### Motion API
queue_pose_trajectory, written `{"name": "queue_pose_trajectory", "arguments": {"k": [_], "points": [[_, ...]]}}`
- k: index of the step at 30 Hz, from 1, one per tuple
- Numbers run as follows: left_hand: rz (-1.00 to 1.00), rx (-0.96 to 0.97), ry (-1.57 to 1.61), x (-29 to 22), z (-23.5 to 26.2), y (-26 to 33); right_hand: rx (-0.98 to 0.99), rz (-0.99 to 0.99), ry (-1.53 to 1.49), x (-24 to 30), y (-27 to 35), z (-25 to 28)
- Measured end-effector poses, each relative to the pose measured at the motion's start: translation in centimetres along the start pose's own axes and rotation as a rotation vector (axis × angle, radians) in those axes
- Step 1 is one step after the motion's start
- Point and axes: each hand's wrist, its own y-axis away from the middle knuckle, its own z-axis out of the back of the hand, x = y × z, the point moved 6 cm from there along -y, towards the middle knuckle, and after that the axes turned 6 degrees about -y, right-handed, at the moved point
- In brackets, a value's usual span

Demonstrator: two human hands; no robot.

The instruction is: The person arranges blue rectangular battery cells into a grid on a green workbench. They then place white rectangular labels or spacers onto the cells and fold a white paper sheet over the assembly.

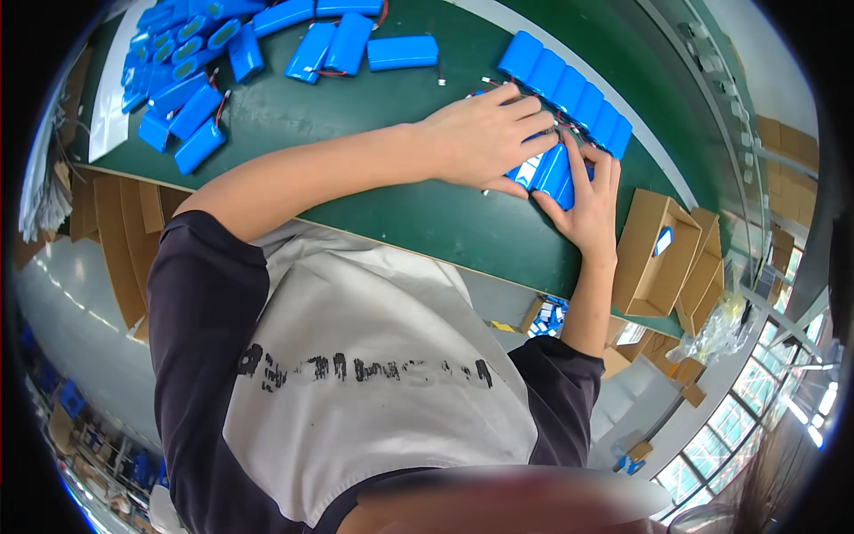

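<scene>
Two blue packs [553, 175] lie on the green desk [427, 214], clasped between the left hand [487, 138], spread over them, and the right hand [591, 206], curled around their right side; they seem firm, smooth, moderately heavy; their sides suit holding, not the delicate wires [566, 123].

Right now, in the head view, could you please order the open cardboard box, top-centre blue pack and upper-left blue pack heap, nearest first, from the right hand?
From the right hand:
1. Open cardboard box, to its lower right.
2. Top-centre blue pack, to its upper left.
3. Blue pack heap, far upper left.
</scene>
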Motion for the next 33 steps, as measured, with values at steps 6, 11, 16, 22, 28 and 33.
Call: {"name": "queue_pose_trajectory", "arguments": {"k": [6,11,16,22,28,33], "points": [[-0.001,0.07,0.011,1.3,-1.4,-2.2,-0.039,0.039,0.064,-1.8,-0.3,0.5],[0.054,0.009,-0.058,1.8,-2.2,-2.8,-0.198,0.002,-0.064,-3.4,-0.8,0.7],[0.064,0.071,-0.133,1.5,-3.1,-3.3,-0.051,-0.02,0.068,-4.0,-1.1,0.1],[0.087,0.039,0.015,1.6,-2.1,-3.2,-0.029,-0.025,0.075,-3.8,-1.3,0.4],[0.145,-0.052,-0.226,5.2,4.8,2.2,-0.108,0.046,0.091,2.1,-3.9,1.9],[0.615,-0.148,-0.313,9.2,9.4,12.7,-0.062,0.344,-0.146,11.2,-12.6,-1.8]]}}
